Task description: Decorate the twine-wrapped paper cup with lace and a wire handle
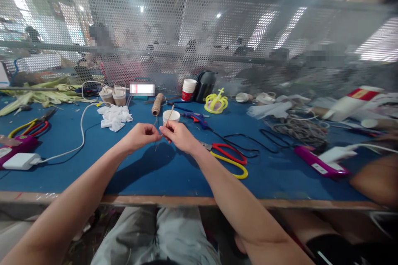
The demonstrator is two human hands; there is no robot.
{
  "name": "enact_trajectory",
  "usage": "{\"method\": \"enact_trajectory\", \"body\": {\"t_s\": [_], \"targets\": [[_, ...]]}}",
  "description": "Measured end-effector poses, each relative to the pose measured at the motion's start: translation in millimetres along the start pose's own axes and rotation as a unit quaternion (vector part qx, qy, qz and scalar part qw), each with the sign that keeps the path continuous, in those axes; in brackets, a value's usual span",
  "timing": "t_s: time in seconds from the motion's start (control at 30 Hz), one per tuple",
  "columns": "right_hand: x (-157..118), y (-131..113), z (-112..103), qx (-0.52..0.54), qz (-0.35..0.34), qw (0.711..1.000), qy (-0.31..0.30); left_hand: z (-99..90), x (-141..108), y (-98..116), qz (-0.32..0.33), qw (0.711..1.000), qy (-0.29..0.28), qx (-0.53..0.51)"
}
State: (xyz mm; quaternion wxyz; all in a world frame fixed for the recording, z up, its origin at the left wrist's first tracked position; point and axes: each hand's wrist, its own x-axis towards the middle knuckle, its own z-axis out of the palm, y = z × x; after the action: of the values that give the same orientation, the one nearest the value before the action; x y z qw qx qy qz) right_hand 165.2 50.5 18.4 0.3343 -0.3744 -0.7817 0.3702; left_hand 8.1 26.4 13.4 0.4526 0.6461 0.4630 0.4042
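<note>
Both of my hands meet above the blue table, fingertips almost touching. My left hand is closed in a pinch; thin dark strands show above and below its fingers. A thin brown stick rises from the pinched fingers of my right hand. Just behind my right hand stands a white paper cup, partly covered by it. A spool of brown twine lies behind my left hand. The blue glue gun rests to the right of the cup.
Red-and-yellow scissors lie right of my right forearm, near a black cord. Crumpled white cloth is at left. Behind are a yellow crown-shaped piece, a dark flask and stacked cups. Another person's arm is at far right.
</note>
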Motion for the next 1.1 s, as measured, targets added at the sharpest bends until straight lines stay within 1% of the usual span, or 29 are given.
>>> {"method": "enact_trajectory", "body": {"t_s": [0.2,0.37,0.57,0.67,0.87,1.1], "targets": [[-0.1,-2.5,-0.2,-0.026,0.001,1.0,0.018,1.3,-1.1,0.1,0.012,1.0,-0.002,0.008],[0.2,-0.8,2.2,-0.021,0.004,0.999,0.035,4.3,0.0,-2.8,0.008,1.0,0.013,0.012],[0.7,0.7,3.1,0.043,0.007,0.999,0.002,5.4,-0.1,-2.0,-0.012,1.0,0.002,-0.001],[1.9,1.9,2.6,0.051,0.014,0.999,0.006,3.3,-0.4,-1.3,-0.017,1.0,-0.003,-0.007],[1.9,2.2,0.8,0.009,0.011,0.999,0.033,1.3,-0.8,2.0,-0.004,1.0,-0.001,-0.019],[3.9,3.0,2.6,-0.05,-0.003,0.996,0.074,5.4,-0.3,1.5,-0.009,1.0,0.013,-0.024]]}}
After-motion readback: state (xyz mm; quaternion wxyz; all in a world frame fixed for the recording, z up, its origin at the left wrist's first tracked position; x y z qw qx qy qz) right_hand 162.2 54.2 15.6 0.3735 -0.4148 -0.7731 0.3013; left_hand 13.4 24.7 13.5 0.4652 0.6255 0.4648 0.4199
